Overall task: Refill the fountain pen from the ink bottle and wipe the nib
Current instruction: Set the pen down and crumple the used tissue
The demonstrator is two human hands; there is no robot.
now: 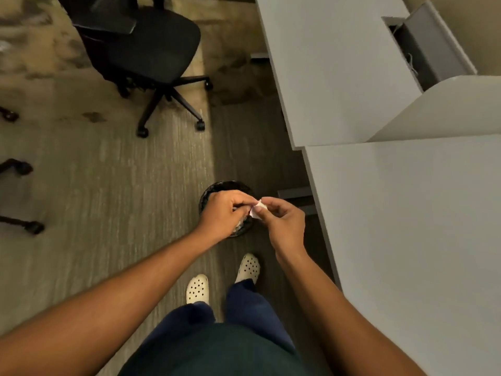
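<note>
I stand on the carpet and look down at my two hands, held together over a round black waste bin (217, 187) on the floor. A small crumpled white piece of tissue (257, 207) sits between the fingertips of my right hand (282, 221). My left hand (225, 213) is curled, its fingertips meeting the tissue from the left; whether it also grips something is hidden. No fountain pen or ink bottle shows in the view.
A white desk (406, 213) runs along the right, with an open cable flap (423, 47) at the back. A black office chair (141, 50) stands on the carpet at the upper left. Chair casters (16, 166) poke in at the left edge. My feet in white clogs (198, 289) are below the bin.
</note>
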